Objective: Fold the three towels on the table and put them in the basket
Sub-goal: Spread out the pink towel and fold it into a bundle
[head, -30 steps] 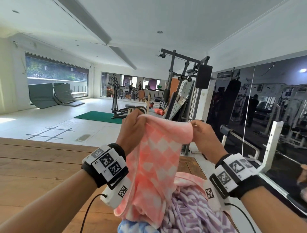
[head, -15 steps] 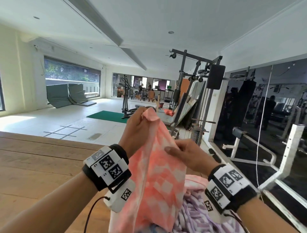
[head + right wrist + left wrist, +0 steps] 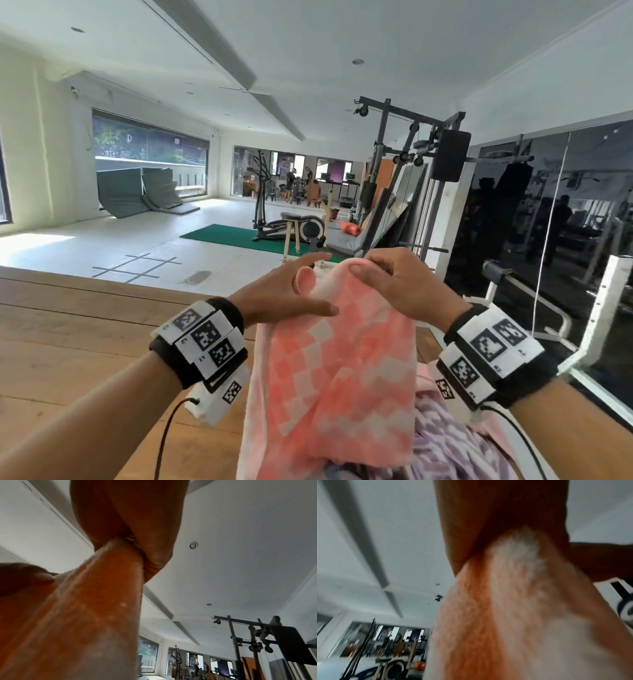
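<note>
A pink-and-white checked towel [image 3: 342, 370] hangs in the air between my hands, above the table's right end. My right hand [image 3: 371, 270] grips its bunched top edge, thumb in front; in the right wrist view the towel [image 3: 85, 615] runs up into the closed fingers [image 3: 154, 534]. My left hand [image 3: 318, 284] lies beside it with straight fingers and thumb, a fold of the towel [image 3: 505, 601] between them. Under the hanging towel lie a purple-striped towel [image 3: 455, 442] and a pale pink one [image 3: 424, 373]. No basket shows.
The wooden table [image 3: 68, 342] stretches to the left. Beyond it are a white floor, a green mat [image 3: 219, 236], an exercise machine [image 3: 294, 226] and a weight rack [image 3: 428, 178]. A dark mirror wall [image 3: 548, 222] and a white bench frame [image 3: 603, 308] stand at the right.
My right hand rose from the towel's middle to its top and took hold there. My left hand's fingers straightened out of their grip on the top corner.
</note>
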Tool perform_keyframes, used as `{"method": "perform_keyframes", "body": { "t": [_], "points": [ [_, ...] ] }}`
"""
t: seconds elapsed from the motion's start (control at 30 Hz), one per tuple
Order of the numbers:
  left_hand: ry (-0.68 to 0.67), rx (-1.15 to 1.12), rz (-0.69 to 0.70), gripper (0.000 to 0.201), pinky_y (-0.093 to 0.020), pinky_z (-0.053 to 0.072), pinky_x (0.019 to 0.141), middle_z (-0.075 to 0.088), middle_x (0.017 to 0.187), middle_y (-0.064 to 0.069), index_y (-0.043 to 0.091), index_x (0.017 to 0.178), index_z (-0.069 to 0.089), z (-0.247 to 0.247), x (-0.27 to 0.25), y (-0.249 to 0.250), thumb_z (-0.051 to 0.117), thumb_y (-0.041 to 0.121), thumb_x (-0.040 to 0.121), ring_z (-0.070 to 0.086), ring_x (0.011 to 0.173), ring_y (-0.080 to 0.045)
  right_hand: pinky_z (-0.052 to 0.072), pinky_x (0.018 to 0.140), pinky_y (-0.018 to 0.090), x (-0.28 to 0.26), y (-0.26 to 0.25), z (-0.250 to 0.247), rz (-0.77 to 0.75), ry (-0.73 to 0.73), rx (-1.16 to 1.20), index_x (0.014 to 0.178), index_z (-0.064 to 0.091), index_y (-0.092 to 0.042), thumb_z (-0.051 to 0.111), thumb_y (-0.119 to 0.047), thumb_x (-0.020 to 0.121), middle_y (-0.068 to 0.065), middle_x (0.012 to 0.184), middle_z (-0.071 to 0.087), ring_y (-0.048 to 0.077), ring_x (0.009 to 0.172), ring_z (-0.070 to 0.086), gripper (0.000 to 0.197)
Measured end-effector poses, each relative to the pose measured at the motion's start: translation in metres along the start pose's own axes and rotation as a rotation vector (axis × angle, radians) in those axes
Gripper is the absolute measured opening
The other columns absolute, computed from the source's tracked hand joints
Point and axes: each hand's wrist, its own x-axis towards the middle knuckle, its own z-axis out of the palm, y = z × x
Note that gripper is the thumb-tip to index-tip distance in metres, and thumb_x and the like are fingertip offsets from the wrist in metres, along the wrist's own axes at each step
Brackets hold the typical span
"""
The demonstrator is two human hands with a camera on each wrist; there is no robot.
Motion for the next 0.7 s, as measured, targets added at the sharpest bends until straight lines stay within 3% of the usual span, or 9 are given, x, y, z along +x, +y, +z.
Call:
{"method": "perform_keyframes", "body": {
  "t": [0.03,0.1,0.2,0.27,0.33,0.5,0.57,0.63,0.7],
  "points": [
    [-0.079,0.079,0.033,0.042,-0.021,0.056,0.062,0.069,0.099,0.004,0.031,0.119,0.055,0.000,0.000,0.000,0.073,0.034,0.080,0.070,0.078,-0.009,0.037,0.051,0.018,0.003,-0.005,0.005,-0.017,-0.014,0.001,0.073,0.060,-0.006,0.055,-0.034,0.094,0.001,0.062,0.052,0.010,0.053,0.046,0.035],
    [-0.007,0.160,0.117,0.013,-0.021,0.056,0.058,0.070,0.086,-0.001,0.016,0.098,0.066,-0.003,-0.002,-0.001,0.063,0.026,0.090,0.068,0.068,-0.008,0.036,0.049,0.016,0.007,-0.011,0.014,-0.014,-0.067,0.009,0.076,0.061,-0.007,0.060,-0.034,0.091,-0.002,0.062,0.052,0.006,0.051,0.045,0.031],
    [0.340,-0.114,0.170,0.032,-0.036,0.053,0.065,0.062,0.083,-0.020,-0.006,0.094,0.059,-0.022,-0.004,-0.006,0.039,0.018,0.101,0.061,0.072,-0.029,0.049,0.059,0.025,0.007,-0.005,0.026,0.150,-0.225,-0.028,0.087,0.066,-0.013,0.067,-0.034,0.087,0.001,0.075,0.066,0.016,0.063,0.062,0.021],
    [0.509,-0.287,0.184,0.039,-0.036,0.051,0.069,0.058,0.086,-0.019,-0.010,0.098,0.055,-0.047,-0.008,-0.008,0.030,0.019,0.103,0.058,0.078,-0.025,0.050,0.064,0.031,0.000,0.009,0.035,0.224,-0.295,-0.111,0.085,0.066,-0.010,0.061,-0.044,0.088,0.006,0.079,0.068,0.025,0.071,0.064,0.034],
    [0.577,-0.287,0.213,0.034,-0.034,0.052,0.077,0.063,0.096,-0.013,-0.004,0.107,0.059,-0.071,-0.010,-0.014,0.031,0.015,0.103,0.061,0.087,-0.022,0.044,0.063,0.029,-0.006,0.019,0.042,0.256,-0.251,-0.142,0.079,0.064,-0.006,0.050,-0.050,0.089,0.006,0.074,0.064,0.022,0.065,0.056,0.047],
    [0.425,-0.208,0.173,0.026,-0.030,0.049,0.071,0.062,0.090,-0.011,0.003,0.095,0.060,-0.077,-0.025,-0.033,0.035,0.007,0.099,0.058,0.083,-0.022,0.036,0.059,0.029,0.005,-0.002,0.052,0.364,0.156,0.093,0.080,0.059,0.000,0.049,-0.025,0.098,0.008,0.069,0.054,0.016,0.063,0.047,0.033],
    [0.332,-0.262,0.125,0.022,-0.025,0.051,0.071,0.062,0.097,-0.007,0.010,0.101,0.058,-0.068,-0.029,-0.041,0.044,0.027,0.098,0.061,0.086,-0.020,0.037,0.059,0.027,0.015,-0.024,0.057,0.291,0.129,0.030,0.082,0.060,0.003,0.050,-0.020,0.097,0.011,0.073,0.058,0.014,0.063,0.048,0.029],
    [0.143,-0.212,0.117,0.047,-0.022,0.052,0.069,0.062,0.104,0.002,0.021,0.118,0.055,-0.065,-0.034,-0.048,0.059,0.051,0.083,0.064,0.089,-0.012,0.040,0.060,0.026,0.022,-0.044,0.064,0.244,0.065,-0.034,0.080,0.062,0.000,0.052,-0.017,0.094,0.011,0.074,0.061,0.014,0.063,0.051,0.025],
    [-0.075,-0.053,0.134,0.064,-0.022,0.057,0.068,0.065,0.105,0.005,0.027,0.127,0.053,-0.063,-0.039,-0.055,0.071,0.055,0.072,0.067,0.085,-0.008,0.042,0.062,0.031,0.025,-0.059,0.072,0.224,0.034,-0.064,0.079,0.063,-0.002,0.054,-0.018,0.092,0.012,0.075,0.063,0.016,0.065,0.052,0.023]
  ]
}}
